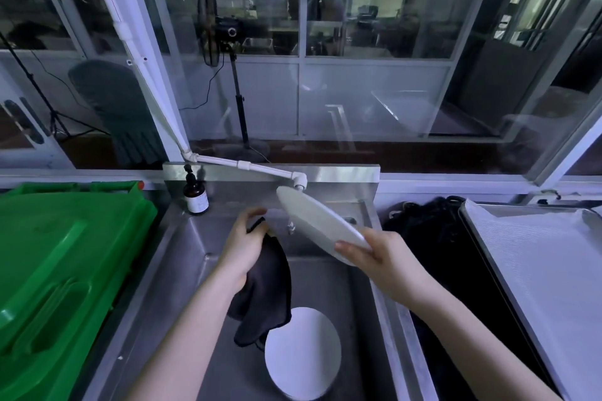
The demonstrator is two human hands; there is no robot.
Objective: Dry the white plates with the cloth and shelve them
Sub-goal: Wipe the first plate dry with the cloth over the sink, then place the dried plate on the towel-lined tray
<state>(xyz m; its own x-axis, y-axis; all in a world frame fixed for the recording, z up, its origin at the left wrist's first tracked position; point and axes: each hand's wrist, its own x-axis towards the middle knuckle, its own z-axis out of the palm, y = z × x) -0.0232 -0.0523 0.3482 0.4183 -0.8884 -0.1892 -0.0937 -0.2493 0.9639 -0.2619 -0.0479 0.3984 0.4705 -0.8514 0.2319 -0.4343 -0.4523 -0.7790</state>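
R hand [374, 254] grip is clamped on the near rim of a white plate [312, 221], held tilted over the sink [182, 270], far rim up, just under the end of the white pipe [250, 167] at the sink's back edge. L hand [242, 247] grip is closed round the top of a dark cloth [267, 290], which hangs down into the sink. Cloth & held plate are apart, so wiping looks not yet begun on this one. A second plate [303, 358] lies flat on the sink floor, the cloth's tail just above or touching its rim, can't tell which. Risks, imo: 1) the plate is held by one edge only & is prob. wet, so it may slide out when the cloth pushes on it; a drop lands on steel or on the second plate, i.e. chip/break. 2) The far rim is v. near the pipe end, so a swing while wiping may knock it. 3) The cloth tail dragging in the sink may soak up water, then smear rather than dry. No shelf in view, so the carry route is unknown.
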